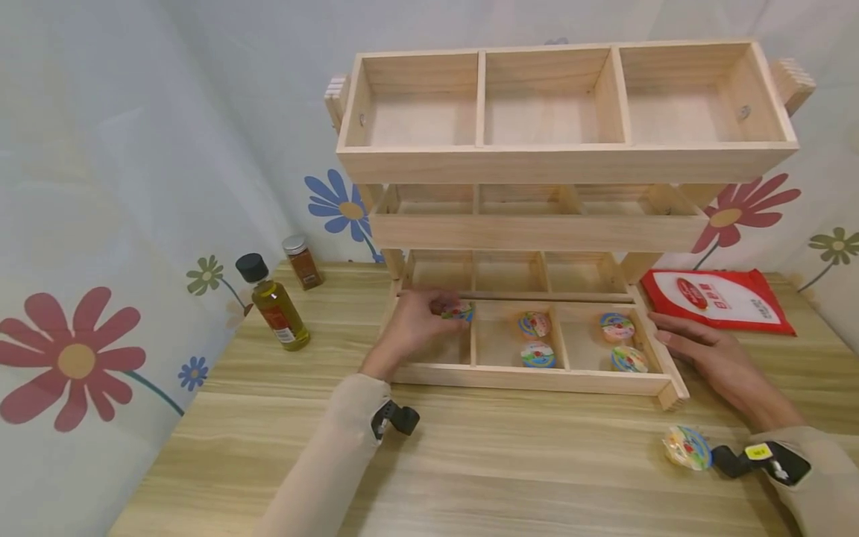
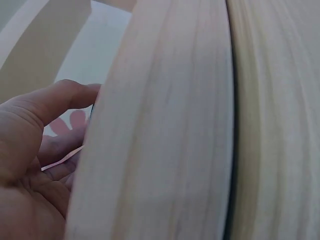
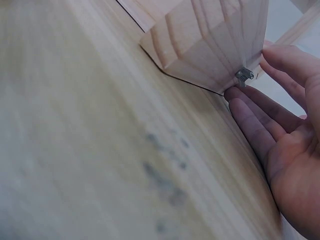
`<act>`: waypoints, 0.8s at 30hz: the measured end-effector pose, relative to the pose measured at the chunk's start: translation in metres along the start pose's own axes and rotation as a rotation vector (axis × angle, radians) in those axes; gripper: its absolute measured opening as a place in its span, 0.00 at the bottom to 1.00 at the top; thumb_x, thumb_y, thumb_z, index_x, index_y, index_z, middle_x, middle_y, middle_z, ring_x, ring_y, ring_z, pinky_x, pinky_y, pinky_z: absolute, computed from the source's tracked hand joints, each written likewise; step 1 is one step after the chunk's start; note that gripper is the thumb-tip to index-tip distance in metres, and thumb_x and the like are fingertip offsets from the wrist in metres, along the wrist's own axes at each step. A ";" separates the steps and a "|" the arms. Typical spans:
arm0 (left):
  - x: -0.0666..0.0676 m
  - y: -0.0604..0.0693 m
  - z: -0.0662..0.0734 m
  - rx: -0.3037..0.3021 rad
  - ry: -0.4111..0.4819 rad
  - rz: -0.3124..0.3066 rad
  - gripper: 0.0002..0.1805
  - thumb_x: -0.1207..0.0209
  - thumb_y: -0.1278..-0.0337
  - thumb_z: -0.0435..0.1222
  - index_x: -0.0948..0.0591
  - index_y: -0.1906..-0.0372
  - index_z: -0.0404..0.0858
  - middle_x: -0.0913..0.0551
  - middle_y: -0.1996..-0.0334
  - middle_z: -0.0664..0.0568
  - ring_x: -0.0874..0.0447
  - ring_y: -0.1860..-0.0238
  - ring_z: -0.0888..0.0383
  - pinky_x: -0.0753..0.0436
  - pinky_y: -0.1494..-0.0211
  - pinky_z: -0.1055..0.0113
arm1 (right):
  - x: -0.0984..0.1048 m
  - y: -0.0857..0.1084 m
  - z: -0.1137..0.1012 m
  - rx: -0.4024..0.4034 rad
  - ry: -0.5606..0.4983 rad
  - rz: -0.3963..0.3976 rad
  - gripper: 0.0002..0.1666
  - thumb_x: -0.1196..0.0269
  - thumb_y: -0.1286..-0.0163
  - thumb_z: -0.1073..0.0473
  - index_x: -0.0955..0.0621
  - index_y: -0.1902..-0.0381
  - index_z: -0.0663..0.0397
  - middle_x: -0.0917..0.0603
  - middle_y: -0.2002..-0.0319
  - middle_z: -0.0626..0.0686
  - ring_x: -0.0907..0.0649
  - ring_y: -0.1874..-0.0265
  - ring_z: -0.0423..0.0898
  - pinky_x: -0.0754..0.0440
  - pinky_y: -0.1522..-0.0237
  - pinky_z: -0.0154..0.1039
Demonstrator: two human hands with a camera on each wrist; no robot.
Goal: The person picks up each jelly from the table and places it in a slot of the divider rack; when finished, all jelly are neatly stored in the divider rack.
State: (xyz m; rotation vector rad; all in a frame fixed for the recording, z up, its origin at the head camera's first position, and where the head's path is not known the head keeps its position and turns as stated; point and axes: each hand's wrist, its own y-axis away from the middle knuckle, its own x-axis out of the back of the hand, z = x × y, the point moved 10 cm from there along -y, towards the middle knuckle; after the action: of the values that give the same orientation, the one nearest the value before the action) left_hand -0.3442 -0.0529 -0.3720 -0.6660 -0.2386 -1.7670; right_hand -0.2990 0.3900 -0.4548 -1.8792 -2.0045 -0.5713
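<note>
My left hand (image 1: 411, 328) pinches a small snack cup (image 1: 459, 311) with a printed lid, at the left compartment of the wooden rack's (image 1: 537, 379) lowest front tray. In the left wrist view the front board (image 2: 160, 120) hides most of that cup. Two similar cups, an upper one (image 1: 534, 324) and a lower one (image 1: 538, 354), stand in the middle compartment. The right compartment holds two more, one behind (image 1: 617, 326) and one in front (image 1: 629, 359). With fingers extended, my right hand (image 1: 721, 365) touches the rack's right side (image 3: 210, 45).
Another cup (image 1: 687, 448) lies on the table beside my right wrist. An oil bottle (image 1: 280, 313) and a spice jar (image 1: 304, 263) stand at the left. Behind my right hand lies a red and white packet (image 1: 725, 300). Upper rack tiers (image 1: 564, 165) overhang the lowest tray.
</note>
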 end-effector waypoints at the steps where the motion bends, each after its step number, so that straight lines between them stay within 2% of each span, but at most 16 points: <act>1: -0.001 0.000 -0.001 0.003 -0.004 -0.002 0.21 0.23 0.44 0.35 0.12 0.46 0.31 0.10 0.51 0.44 0.12 0.49 0.48 0.15 0.44 0.56 | 0.000 0.000 0.000 -0.004 0.006 -0.001 0.35 0.42 0.18 0.39 0.30 0.19 0.41 0.28 0.34 0.34 0.31 0.39 0.37 0.27 0.50 0.20; 4: -0.004 0.000 -0.003 0.015 -0.025 -0.001 0.22 0.23 0.43 0.36 0.12 0.45 0.31 0.10 0.51 0.44 0.13 0.49 0.49 0.15 0.44 0.56 | -0.001 0.001 0.001 -0.004 0.010 -0.003 0.35 0.42 0.18 0.39 0.30 0.19 0.41 0.28 0.33 0.35 0.31 0.39 0.37 0.27 0.50 0.20; 12: -0.004 0.000 -0.007 0.021 -0.048 0.002 0.20 0.24 0.44 0.34 0.12 0.46 0.32 0.10 0.52 0.45 0.12 0.50 0.49 0.15 0.44 0.56 | 0.000 0.002 -0.002 0.030 -0.004 0.005 0.34 0.42 0.17 0.41 0.28 0.20 0.43 0.27 0.39 0.27 0.30 0.41 0.31 0.27 0.50 0.19; 24: -0.008 -0.003 -0.012 0.021 -0.053 0.000 0.21 0.23 0.45 0.32 0.12 0.46 0.31 0.10 0.53 0.44 0.11 0.51 0.49 0.14 0.45 0.57 | 0.001 0.001 0.000 0.026 -0.002 0.001 0.34 0.42 0.17 0.41 0.29 0.19 0.43 0.27 0.38 0.27 0.30 0.41 0.30 0.27 0.50 0.20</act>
State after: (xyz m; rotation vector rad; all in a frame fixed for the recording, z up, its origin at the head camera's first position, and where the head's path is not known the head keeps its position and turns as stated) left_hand -0.3491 -0.0515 -0.3862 -0.6981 -0.2935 -1.7457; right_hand -0.2980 0.3907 -0.4545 -1.8667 -2.0021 -0.5411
